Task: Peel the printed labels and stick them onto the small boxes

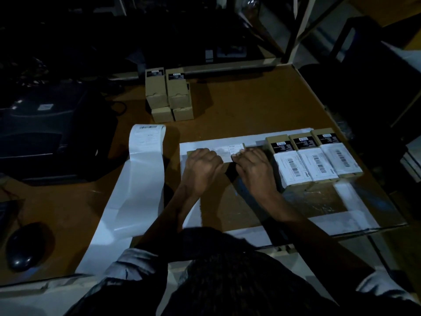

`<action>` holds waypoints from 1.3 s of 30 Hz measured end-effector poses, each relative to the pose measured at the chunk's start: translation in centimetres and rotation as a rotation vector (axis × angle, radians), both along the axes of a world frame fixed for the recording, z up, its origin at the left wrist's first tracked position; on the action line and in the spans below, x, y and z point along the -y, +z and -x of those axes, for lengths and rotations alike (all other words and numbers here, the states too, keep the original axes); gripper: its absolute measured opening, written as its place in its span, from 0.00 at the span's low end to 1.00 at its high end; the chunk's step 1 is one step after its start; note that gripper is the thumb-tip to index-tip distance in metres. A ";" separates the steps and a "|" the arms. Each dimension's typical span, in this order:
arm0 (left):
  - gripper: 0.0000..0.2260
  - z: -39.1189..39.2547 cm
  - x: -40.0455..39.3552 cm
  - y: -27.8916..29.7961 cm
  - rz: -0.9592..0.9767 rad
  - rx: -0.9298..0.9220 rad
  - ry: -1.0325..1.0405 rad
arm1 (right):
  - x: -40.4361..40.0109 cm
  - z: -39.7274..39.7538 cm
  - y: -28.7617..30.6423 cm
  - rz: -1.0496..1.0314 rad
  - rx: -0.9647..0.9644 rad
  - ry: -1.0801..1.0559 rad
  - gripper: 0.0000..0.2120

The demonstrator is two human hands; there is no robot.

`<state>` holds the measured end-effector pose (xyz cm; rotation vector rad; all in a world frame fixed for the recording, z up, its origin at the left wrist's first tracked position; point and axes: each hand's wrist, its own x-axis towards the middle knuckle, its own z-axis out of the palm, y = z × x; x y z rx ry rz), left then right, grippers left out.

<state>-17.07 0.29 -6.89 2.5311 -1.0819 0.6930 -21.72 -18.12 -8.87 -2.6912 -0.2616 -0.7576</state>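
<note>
Dim packing workstation: label printer (pixel 45 137), stacked cartons (pixel 168 94), shelving (pixel 303 26).

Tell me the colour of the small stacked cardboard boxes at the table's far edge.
Tan-brown small stacked cardboard boxes, each top one bearing a black printed panel; the head view shows them.

Both hands cover most of the box (pixel 237 148) under the label (pixel 227 151).

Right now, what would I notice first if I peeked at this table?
Two hands, the left hand and right hand, pressing a white label onto a small box in the middle. Right beside them sit three labelled boxes in a row, and a long label strip curls on the left.
</note>
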 end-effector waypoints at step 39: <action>0.24 -3.3 -1.9 -0.7 -0.050 -0.616 0.208 | -4.6 0.3 2.2 0.158 -0.566 -0.261 0.45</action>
